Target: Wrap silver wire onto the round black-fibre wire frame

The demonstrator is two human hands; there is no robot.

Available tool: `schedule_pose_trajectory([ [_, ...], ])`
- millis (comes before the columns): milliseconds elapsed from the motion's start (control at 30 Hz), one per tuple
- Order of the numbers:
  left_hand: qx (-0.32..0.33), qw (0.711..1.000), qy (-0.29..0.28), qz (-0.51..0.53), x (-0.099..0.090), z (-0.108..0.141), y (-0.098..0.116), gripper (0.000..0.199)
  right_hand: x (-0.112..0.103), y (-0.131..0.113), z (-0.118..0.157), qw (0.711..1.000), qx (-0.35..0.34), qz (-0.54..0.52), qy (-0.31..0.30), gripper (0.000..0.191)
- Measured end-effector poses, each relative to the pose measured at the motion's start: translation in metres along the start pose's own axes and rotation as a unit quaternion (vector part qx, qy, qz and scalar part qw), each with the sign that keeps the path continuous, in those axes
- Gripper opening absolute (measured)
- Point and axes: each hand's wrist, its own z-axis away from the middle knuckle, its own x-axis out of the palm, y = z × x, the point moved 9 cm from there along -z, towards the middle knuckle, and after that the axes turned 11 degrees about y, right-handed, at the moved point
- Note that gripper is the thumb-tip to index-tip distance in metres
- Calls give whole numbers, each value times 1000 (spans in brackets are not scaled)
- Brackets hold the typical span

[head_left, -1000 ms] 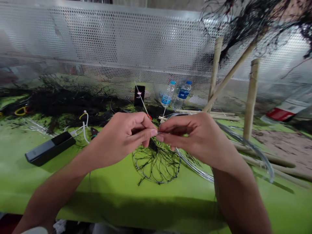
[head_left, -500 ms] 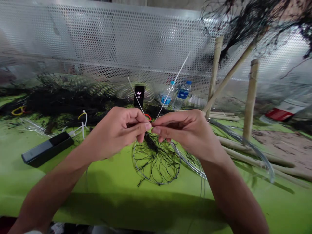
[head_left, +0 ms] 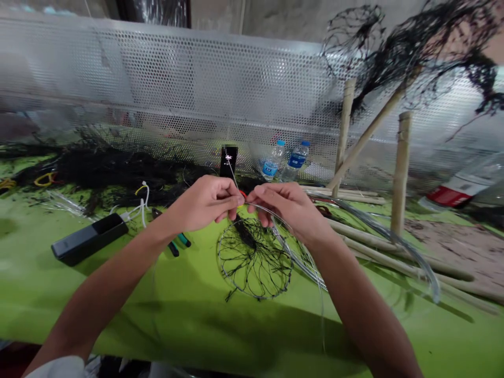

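- Pinching a thin, pale, see-through strand (head_left: pixel 271 211) between thumb and forefinger, our left hand (head_left: pixel 210 202) seems to grip it at the very tips for fine control; its other fingers curl beneath, out of the way.
- Our right hand (head_left: pixel 289 207) sits just beside the left, thumb lying over bent fingers; we cannot tell whether its tips press the strand or merely touch it.
- The strand is where our hands meet, raised over the bright green tabletop (head_left: pixel 189 320); one part pokes up beyond the left fingertips, while another bows past the right hand and hangs by the forearm, probably left slack so that it does not drag on the grip.
- Below our hands lies a round black cord net on a thin pale hoop (head_left: pixel 254 252); we likely have it centred so both hands reach it easily.
- Pliers with green-and-black handles (head_left: pixel 183 240) lie partly behind our left forearm; near enough, we judge, to need no stretching.
- A dark grey rectangular block (head_left: pixel 88 239) rests farther left; a bundle of clear, glossy strands (head_left: pixel 303 265) runs beneath our right hand; a black phone-like slab (head_left: pixel 227 164) stands upright beyond, perhaps propped for viewing.
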Motion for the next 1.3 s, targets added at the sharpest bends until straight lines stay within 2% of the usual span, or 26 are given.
schedule_pose_trajectory([
  [67, 3, 1000, 2, -9, 2, 1, 1, 14, 3, 11, -3, 995, 74, -55, -27, 36],
  [133, 2, 1000, 1, -21, 4, 1, -1, 14, 6, 19, -5, 992, 103, -53, -54, 33],
  [333, -1, 999, -9, -35, 8, -6, -12, 15, 6, 32, -11, 988, 116, -22, -104, 24],
  [567, 7, 999, -12, -48, 11, -4, -12, 15, 9, 38, -11, 985, 134, -33, -106, 29],
  [700, -8, 998, -29, -46, 11, -3, -12, 17, 11, 34, -12, 991, 88, 3, -98, 32],
  [733, -14, 998, -34, -44, 10, -3, -13, 18, 11, 28, -11, 994, 52, 31, -91, 31],
  [800, -22, 998, -41, -38, 9, -3, -13, 18, 8, 9, -7, 987, -60, 135, -57, 26],
  [833, -25, 998, -42, -34, 9, -3, -13, 17, 8, -4, -1, 970, -131, 204, -33, 24],
  [867, -29, 998, -42, -28, 9, -3, -12, 17, 8, -18, 6, 938, -207, 278, -9, 25],
  [933, -37, 998, -41, -18, 10, -1, -11, 15, 16, -38, 25, 848, -336, 410, 18, 31],
  [1000, -38, 999, -37, -12, 10, 0, -8, 16, 27, -45, 39, 770, -404, 494, 15, 38],
  [1033, -35, 999, -34, -13, 10, 1, -7, 17, 29, -46, 42, 750, -416, 515, 16, 40],
  [1067, -28, 999, -28, -20, 10, 2, -5, 17, 29, -47, 42, 745, -413, 523, 25, 40],
  [1100, -19, 999, -20, -32, 8, 3, -2, 17, 26, -48, 40, 756, -399, 516, 42, 37],
  [1133, -8, 999, -12, -46, 6, 4, 0, 17, 20, -49, 36, 781, -371, 498, 65, 33],
  [1200, 17, 997, 3, -71, 2, 6, 6, 16, 5, -43, 23, 858, -271, 428, 86, 26],
  [1267, 34, 996, 10, -83, 0, 8, 11, 15, 1, -24, 11, 943, -130, 307, 26, 23],
  [1300, 39, 996, 10, -85, 0, 9, 13, 15, 4, -14, 9, 970, -62, 232, -21, 23],
])
